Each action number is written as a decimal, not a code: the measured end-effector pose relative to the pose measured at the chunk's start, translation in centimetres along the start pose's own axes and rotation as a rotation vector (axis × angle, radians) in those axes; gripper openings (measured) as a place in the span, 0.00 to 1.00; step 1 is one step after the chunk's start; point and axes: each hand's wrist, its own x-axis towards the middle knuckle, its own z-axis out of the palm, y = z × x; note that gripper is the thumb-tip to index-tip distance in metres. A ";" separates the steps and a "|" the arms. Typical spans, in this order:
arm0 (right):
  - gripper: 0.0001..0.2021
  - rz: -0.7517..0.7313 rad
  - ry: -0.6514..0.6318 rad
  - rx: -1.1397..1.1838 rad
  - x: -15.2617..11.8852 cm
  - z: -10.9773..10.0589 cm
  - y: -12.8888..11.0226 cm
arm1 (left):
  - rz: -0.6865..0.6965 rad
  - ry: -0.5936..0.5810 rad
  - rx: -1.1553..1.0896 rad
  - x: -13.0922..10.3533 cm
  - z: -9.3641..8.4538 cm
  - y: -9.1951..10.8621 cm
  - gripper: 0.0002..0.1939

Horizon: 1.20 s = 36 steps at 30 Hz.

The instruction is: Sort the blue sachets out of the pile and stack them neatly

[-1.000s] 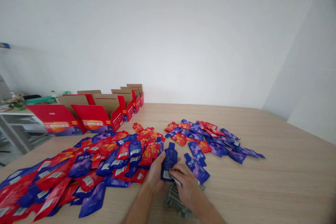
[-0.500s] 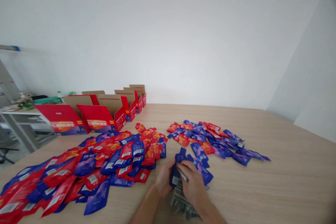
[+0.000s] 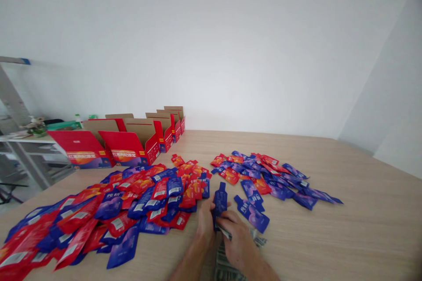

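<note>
My left hand (image 3: 205, 220) is closed around the lower left side of a blue spouted pouch (image 3: 220, 197), which stands nearly upright with its narrow neck pointing away from me. At the pouch's lower end, my right hand (image 3: 238, 233) is closed on a thin pale strip (image 3: 224, 232) whose exact kind I cannot make out. Under my right hand lies a grey-green bundle with dark and light stripes (image 3: 227, 265), partly hidden by the hand and wrist. Two loose blue pouches (image 3: 253, 216) rest just right of the held one.
A large heap of red and blue pouches (image 3: 132, 202) spreads over the table's left side. A smaller heap (image 3: 263, 171) lies at centre right. Several open red cartons (image 3: 127, 145) stand in rows at the back left. Beyond them is another table (image 3: 36, 138).
My right hand has moved slightly down the pouch, uncovering more of its front. The pouch is now more upright, and more of the striped bundle shows right of my hand.
</note>
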 end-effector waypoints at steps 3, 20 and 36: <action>0.24 0.020 0.031 0.007 0.1 -0.3 0.2 | 0.191 0.079 0.326 0.2 -0.1 0.1 0.19; 0.17 0.139 0.239 -0.390 -0.5 0.3 6.8 | 0.570 -0.289 0.981 3.4 -1.6 -2.2 0.18; 0.15 0.429 -0.064 -0.378 -0.6 -0.3 7.9 | 0.345 -0.290 1.346 1.7 -0.8 -3.5 0.20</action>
